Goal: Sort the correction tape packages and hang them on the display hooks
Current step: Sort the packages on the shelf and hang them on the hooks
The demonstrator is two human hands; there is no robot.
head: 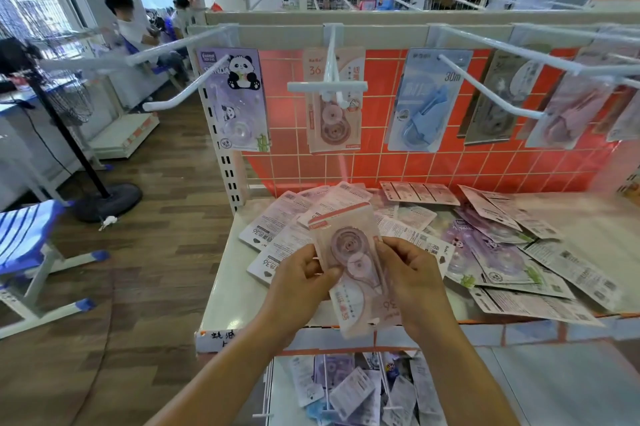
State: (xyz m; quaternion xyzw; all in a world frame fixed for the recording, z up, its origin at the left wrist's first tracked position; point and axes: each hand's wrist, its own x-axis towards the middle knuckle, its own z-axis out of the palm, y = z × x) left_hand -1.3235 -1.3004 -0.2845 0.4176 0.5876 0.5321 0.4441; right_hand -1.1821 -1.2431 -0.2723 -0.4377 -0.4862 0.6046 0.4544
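Note:
Both hands hold a pink correction tape package (349, 263) upside down over the shelf's front edge. My left hand (301, 278) pinches its left side and my right hand (410, 273) grips its right side. Behind it a heap of packages (485, 238) lies face down and face up on the white shelf (221, 290). On the hooks above hang a purple panda package (235, 98), a pink "36" package (332, 100), a blue "30m" package (429, 100) and more packages (568, 107) to the right. The white hook (327, 86) over the pink one points toward me.
Long white hooks (180, 93) stick out at head height from the orange grid panel (450, 162). A lower shelf holds more packages (353, 391). To the left stand a fan (69, 128) and a blue-striped stool (31, 238); people sit beyond.

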